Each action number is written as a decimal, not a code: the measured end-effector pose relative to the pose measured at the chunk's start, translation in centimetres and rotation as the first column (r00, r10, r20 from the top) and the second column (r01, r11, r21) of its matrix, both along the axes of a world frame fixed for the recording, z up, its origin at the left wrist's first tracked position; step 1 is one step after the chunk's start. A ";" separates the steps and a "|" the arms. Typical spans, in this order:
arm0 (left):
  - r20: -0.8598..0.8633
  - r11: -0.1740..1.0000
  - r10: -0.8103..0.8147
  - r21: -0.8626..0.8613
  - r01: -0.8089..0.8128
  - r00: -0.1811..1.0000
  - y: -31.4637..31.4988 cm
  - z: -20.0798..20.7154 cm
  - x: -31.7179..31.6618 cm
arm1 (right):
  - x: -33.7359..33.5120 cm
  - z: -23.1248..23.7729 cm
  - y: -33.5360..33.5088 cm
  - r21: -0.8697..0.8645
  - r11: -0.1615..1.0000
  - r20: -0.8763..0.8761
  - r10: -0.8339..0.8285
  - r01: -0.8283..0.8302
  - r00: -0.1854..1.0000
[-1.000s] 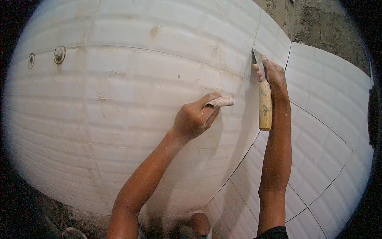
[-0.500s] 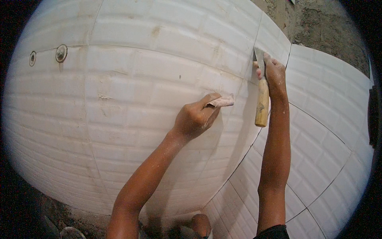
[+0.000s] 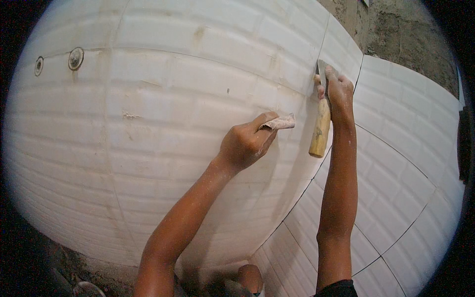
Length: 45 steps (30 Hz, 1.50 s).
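My right hand (image 3: pixel 338 89) is closed round the blade end of a putty knife (image 3: pixel 320 127). Its wooden handle hangs down and the thin metal blade lies against the white tiled wall (image 3: pixel 198 94), close to the inside corner. To the left and lower, my left hand (image 3: pixel 247 141) pinches a folded, dusty piece of what looks like paper or card (image 3: pixel 281 122), which sticks out to the right of the fingers near the wall. Pale dust covers parts of both hands. A vertical tile joint runs between the two hands.
A second tiled wall (image 3: pixel 391 173) with dark open joints meets the first at the right-hand corner. Two round pipe fittings (image 3: pixel 75 59) sit in the left wall. Bare rough plaster (image 3: pixel 405 39) shows above the tiles. My knee (image 3: pixel 250 278) is low, near the corner.
The putty knife's handle has swung slightly left while its blade stays near the same joint. My left hand with the folded piece has shifted a little right and up.
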<state>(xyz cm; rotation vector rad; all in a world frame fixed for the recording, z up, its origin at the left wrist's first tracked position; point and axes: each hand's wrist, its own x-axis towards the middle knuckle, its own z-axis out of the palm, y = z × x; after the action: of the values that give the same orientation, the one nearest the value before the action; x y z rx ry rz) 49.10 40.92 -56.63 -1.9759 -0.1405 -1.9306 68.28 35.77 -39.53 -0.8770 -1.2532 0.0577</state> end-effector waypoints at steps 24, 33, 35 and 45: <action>-0.015 0.999 0.034 0.003 -0.034 0.999 -0.2 0.1 -0.2 | -1.1 2.6 -0.6 0.031 1.000 -0.016 0.002 -0.002 1.000; -0.045 0.998 0.029 -0.057 -0.031 0.999 -0.7 -0.1 0.0 | 3.2 5.3 1.5 0.146 0.970 0.398 -0.237 0.194 0.886; -0.029 0.998 0.045 -0.039 -0.046 0.999 -0.6 -0.1 -0.6 | 1.5 4.5 0.5 0.025 0.991 0.273 -0.132 0.130 0.953; -0.023 0.998 0.055 0.006 -0.055 0.998 -0.5 0.1 -0.5 | 0.3 7.6 0.4 0.001 0.999 0.014 0.048 -0.048 0.999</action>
<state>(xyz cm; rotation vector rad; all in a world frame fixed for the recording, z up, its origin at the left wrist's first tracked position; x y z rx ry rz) 48.62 40.40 -56.57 -1.9697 -0.1810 -1.8714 68.56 36.21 -31.94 -0.8476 -1.2875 0.0892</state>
